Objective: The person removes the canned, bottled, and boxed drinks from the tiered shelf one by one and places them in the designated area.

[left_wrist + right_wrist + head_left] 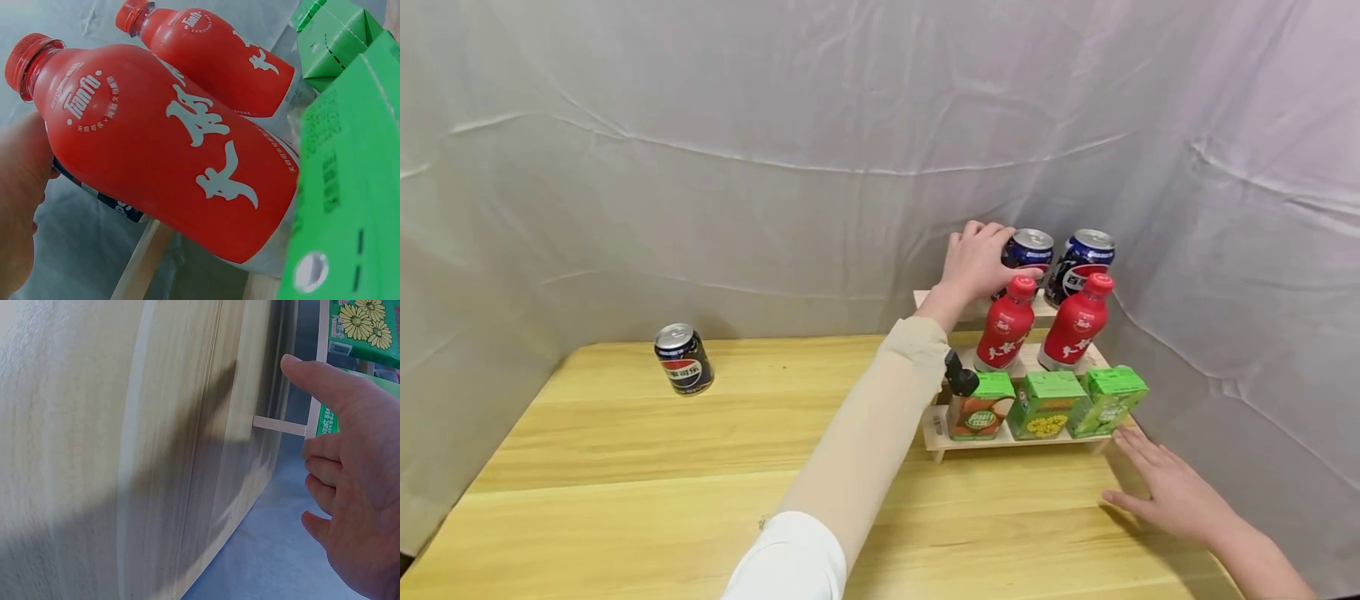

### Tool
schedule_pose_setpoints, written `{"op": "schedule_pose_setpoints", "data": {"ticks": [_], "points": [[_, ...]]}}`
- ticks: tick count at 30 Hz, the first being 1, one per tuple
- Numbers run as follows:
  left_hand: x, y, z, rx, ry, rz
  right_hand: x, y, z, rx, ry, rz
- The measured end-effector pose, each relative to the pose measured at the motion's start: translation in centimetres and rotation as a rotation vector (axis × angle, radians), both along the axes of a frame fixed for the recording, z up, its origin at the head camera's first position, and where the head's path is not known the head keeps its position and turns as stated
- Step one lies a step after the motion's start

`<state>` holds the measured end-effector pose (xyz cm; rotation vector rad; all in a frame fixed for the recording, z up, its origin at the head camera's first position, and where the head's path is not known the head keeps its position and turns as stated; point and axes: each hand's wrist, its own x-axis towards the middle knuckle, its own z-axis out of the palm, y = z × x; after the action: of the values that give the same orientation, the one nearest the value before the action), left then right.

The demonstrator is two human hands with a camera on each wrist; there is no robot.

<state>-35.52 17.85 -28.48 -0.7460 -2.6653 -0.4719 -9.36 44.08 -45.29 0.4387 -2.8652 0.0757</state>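
My left hand (pixel 977 262) holds a dark blue cola can (pixel 1032 243) at the top tier of a small wooden stepped rack (pixel 1015 443), thumb in front and fingers at the far side. In the left wrist view a red bottle (pixel 169 144) hides most of that can. Beside it stands a second cola can (pixel 1084 265). My right hand (pixel 1176 492), fingers extended and thumb spread, is at the rack's front right corner, beside a green drink carton (pixel 1108 402). Whether its fingertips touch the rack is hard to tell.
Two red bottles, one on the right (pixel 1075 325), occupy the middle tier. Along the bottom tier sit a brown-green carton (pixel 981 408) and a yellow-flowered carton (pixel 1045 406). Another cola can (pixel 683 360) stands on the wooden table (pixel 647 475) at left. Grey cloth (pixel 737 208) hangs behind and at the sides.
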Motion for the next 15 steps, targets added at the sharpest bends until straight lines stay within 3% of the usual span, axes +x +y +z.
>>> {"op": "schedule_pose_setpoints", "data": {"ticks": [15], "points": [[0.28,-0.86,-0.55,0.013,0.08,0.023,-0.33,-0.34,-0.24,-0.005,0.002,0.006]]}}
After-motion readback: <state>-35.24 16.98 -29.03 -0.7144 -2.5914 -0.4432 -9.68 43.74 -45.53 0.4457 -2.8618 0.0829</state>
